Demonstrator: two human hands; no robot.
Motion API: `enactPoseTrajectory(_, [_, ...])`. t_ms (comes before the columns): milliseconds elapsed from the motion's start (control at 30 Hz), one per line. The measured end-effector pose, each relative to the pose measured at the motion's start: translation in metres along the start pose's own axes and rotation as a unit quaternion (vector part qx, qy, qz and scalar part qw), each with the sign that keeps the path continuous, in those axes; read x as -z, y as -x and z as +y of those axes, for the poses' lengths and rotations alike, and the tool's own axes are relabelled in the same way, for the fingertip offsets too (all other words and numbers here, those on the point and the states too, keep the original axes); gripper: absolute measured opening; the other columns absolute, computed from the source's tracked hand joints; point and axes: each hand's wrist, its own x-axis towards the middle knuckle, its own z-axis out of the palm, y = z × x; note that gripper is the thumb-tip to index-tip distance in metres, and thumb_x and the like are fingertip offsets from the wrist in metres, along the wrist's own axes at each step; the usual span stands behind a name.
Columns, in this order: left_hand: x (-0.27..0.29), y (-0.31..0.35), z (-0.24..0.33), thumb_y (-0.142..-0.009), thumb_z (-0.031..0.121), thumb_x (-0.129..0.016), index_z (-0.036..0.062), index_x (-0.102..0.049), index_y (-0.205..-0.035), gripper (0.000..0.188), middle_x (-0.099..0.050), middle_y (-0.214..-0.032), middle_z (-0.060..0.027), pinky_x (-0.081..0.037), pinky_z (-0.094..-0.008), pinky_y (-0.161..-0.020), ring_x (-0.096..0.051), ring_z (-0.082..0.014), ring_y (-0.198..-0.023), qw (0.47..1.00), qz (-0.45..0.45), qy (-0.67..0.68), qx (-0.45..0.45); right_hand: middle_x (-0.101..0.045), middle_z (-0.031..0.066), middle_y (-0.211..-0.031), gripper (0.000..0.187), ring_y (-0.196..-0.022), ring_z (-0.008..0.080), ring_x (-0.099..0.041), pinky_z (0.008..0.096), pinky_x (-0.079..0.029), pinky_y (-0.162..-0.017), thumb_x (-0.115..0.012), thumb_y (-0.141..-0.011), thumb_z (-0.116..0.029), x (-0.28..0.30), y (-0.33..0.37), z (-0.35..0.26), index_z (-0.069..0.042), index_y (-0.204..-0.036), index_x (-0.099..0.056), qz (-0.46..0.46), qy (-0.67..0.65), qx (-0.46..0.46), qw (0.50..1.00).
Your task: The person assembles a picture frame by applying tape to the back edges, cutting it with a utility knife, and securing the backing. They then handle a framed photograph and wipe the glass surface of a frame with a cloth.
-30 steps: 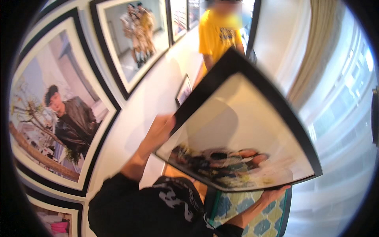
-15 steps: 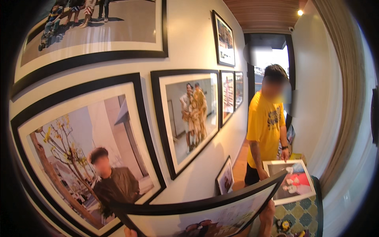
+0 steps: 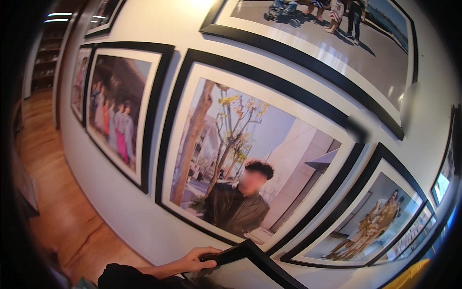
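My left hand, below a dark sleeve, comes in at the lower edge, its fingers closed round the left side of a black picture frame. One corner of that frame points up toward the wall; most of it is cut off by the picture's lower edge. My right hand is out of view. Just beyond the held frame hangs a large black-framed photo of a person in a dark jacket by a tree. A frame with a group photo hangs to its right.
Another large framed photo hangs higher up. On the left are a framed photo of people in robes, the wooden floor and distant shelves. A yellow patch shows at the lower right.
My view has swung left along the wall and tilted. The held frame now shows mainly a corner and my left hand; my right hand and the co-worker with a white-framed picture have left view.
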Motion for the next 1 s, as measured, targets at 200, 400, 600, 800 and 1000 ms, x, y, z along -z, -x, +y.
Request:
enactPoseTrajectory(200, [-0.056,0.015,-0.001,-0.093,0.012,-0.067,-0.0007,-0.056,-0.125,0.037,-0.064,-0.111,-0.005,-0.046,-0.0254,-0.086,-0.056,-0.0097,-0.099,0.995,0.082,-0.031,-0.039,-0.057,0.0117,-0.129,0.062,-0.115,0.0268,-0.056,0.0428,-0.042,-0.101,-0.052,-0.095,-0.048,0.038,-0.026,0.014,-0.002,-0.136,-0.044,-0.026,-0.046,-0.031,0.998])
enactPoseTrajectory(400, [-0.063,0.033,-0.029,-0.09,0.029,-0.067,-0.0025,-0.057,-0.115,0.041,-0.062,-0.099,-0.0056,-0.047,-0.0299,-0.077,-0.057,-0.0138,-0.089,0.966,0.214,-0.138,0.041,-0.057,0.0111,-0.129,0.061,-0.115,0.0265,-0.056,0.0433,-0.042,-0.102,-0.052,-0.095,-0.047,0.132,-0.038,0.045,-0.003,-0.137,-0.044,-0.018,-0.137,0.011,0.99])
enactPoseTrajectory(600, [-0.088,0.004,-0.013,-0.092,0.031,-0.068,-0.0037,-0.054,-0.12,0.047,-0.061,-0.106,-0.009,-0.047,-0.0336,-0.084,-0.056,-0.0199,-0.096,0.978,0.157,-0.137,-0.016,-0.063,0.0065,-0.114,0.056,-0.105,0.0203,-0.06,0.0379,-0.048,-0.093,-0.065,-0.09,-0.045,0.136,-0.045,0.031,-0.004,-0.125,-0.053,0.049,-0.067,0.056,0.995])
enactPoseTrajectory(800, [-0.107,-0.028,-0.02,-0.091,0.03,-0.07,-0.004,-0.054,-0.118,0.047,-0.061,-0.103,-0.0087,-0.048,-0.0315,-0.08,-0.056,-0.0184,-0.093,0.975,0.141,-0.164,-0.054,-0.065,0.0028,-0.108,0.043,-0.096,0.0113,-0.06,0.0274,-0.047,-0.087,-0.066,-0.092,-0.032,0.154,-0.041,0.004,-0.001,-0.12,-0.058,0.12,-0.017,0.108,0.987])
enactPoseTrajectory(1000, [-0.101,-0.051,-0.016,-0.091,0.033,-0.069,-0.0061,-0.056,-0.113,0.046,-0.062,-0.099,-0.0103,-0.049,-0.0313,-0.076,-0.057,-0.0185,-0.087,0.958,0.088,-0.247,-0.117,-0.066,0.0016,-0.103,0.03,-0.094,0.0087,-0.059,0.0254,-0.045,-0.086,-0.064,-0.094,-0.022,0.145,-0.041,-0.036,0.0,-0.113,-0.061,0.13,-0.013,0.128,0.983])
